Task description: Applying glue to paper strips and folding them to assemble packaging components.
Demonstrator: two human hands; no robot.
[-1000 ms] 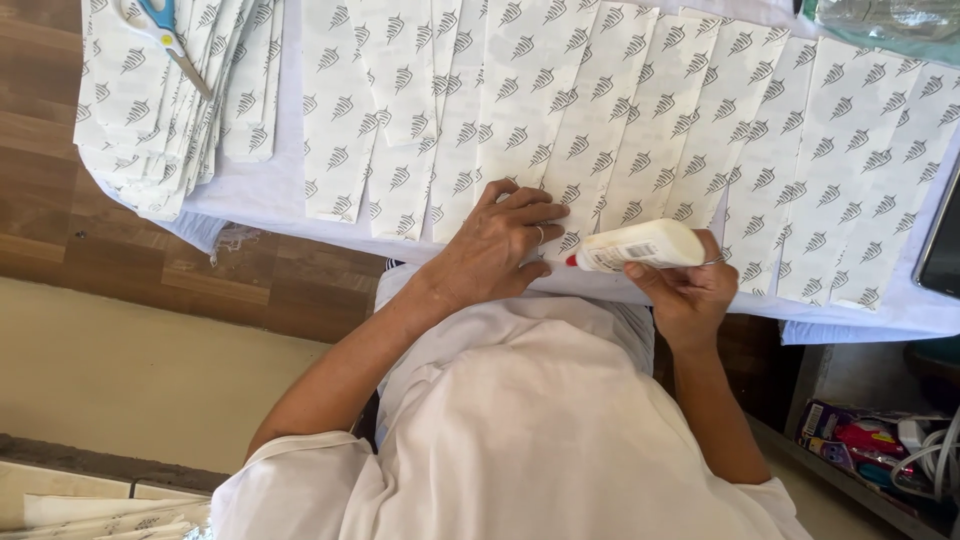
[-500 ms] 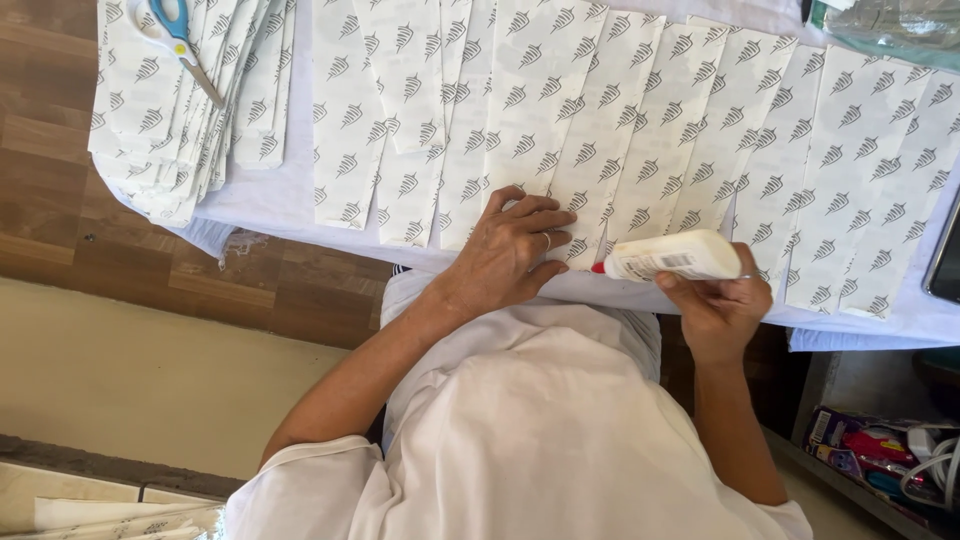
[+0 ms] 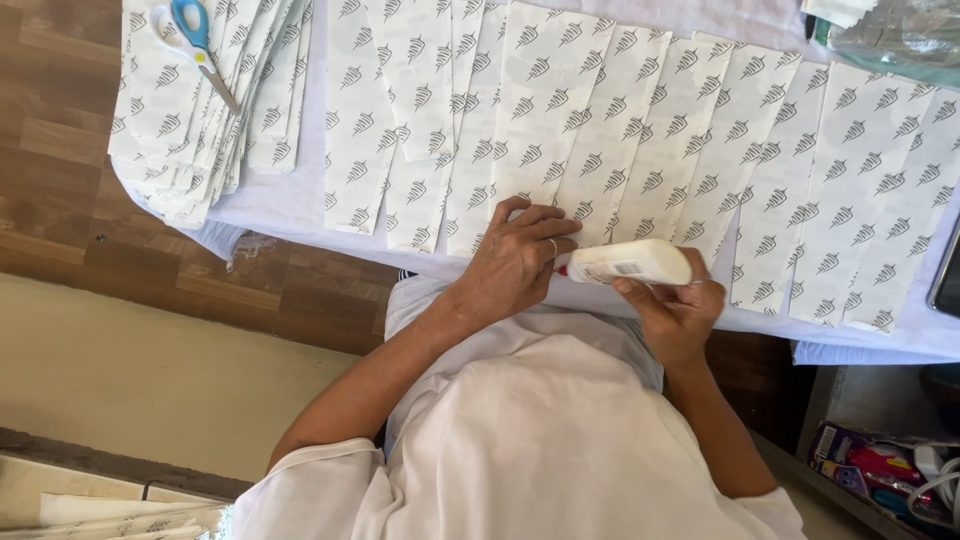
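Left hand (image 3: 515,265): lay flat, pressing white leaf-printed paper strips (image 3: 600,150) at the table's near edge.
Right hand (image 3: 675,310): clenched round white plastic glue bottle (image 3: 630,262), nozzle beside the left fingers.
Handling: bottle likely light, squeezable; hold mid-body. Strips thin, limp.

White sheets (image 3: 640,130) are printed with grey leaf motifs. Bottle (image 3: 632,264) is seen white, red-tipped. Blue-handled scissors (image 3: 195,35) far left. Cloth (image 3: 280,200) white; floor (image 3: 60,190) brown wood.

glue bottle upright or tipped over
Tipped: the glue bottle lies sideways in the right hand, nozzle pointing toward the left hand on the printed paper strips.
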